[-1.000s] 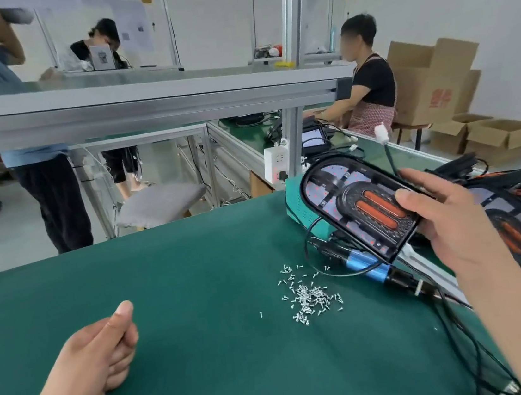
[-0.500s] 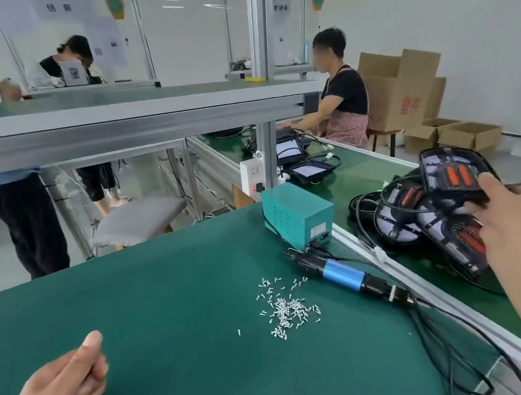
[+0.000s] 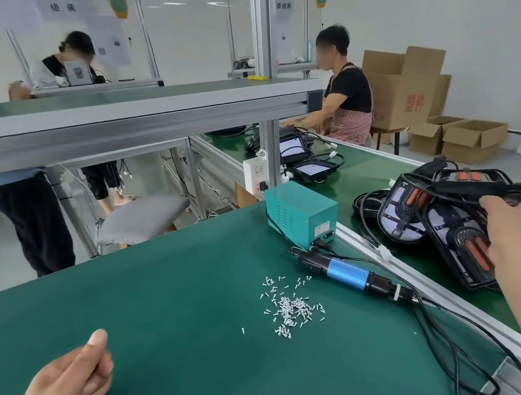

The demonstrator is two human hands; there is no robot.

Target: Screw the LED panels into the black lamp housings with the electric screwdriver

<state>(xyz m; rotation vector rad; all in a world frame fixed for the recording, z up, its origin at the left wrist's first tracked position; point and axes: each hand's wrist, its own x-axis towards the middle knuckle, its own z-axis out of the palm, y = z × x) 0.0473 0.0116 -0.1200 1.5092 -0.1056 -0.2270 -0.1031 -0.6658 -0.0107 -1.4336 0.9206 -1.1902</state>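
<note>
My right hand (image 3: 518, 229) reaches over the right-hand conveyor and grips the top edge of a black lamp housing (image 3: 456, 237) with orange parts, which lies on a pile of similar housings (image 3: 400, 215) and their cables. The electric screwdriver (image 3: 344, 269), blue and black, lies untouched on the green bench mat (image 3: 168, 309), tip pointing away from me. A scatter of several small silver screws (image 3: 289, 309) sits just left of it. My left hand (image 3: 75, 384) rests at the mat's near left as a loose fist, thumb up, holding nothing.
A teal power box (image 3: 301, 218) stands behind the screwdriver, and black cables (image 3: 442, 332) trail toward me. An aluminium rail (image 3: 430, 287) separates the bench from the conveyor (image 3: 365, 170). More lamps (image 3: 312, 170) lie farther along, beside a seated person (image 3: 349, 99). A shelf beam (image 3: 110, 124) crosses overhead.
My right hand carried the lamp housing from above the bench rightward and down onto the pile on the conveyor. The view swung right. My left hand stayed put.
</note>
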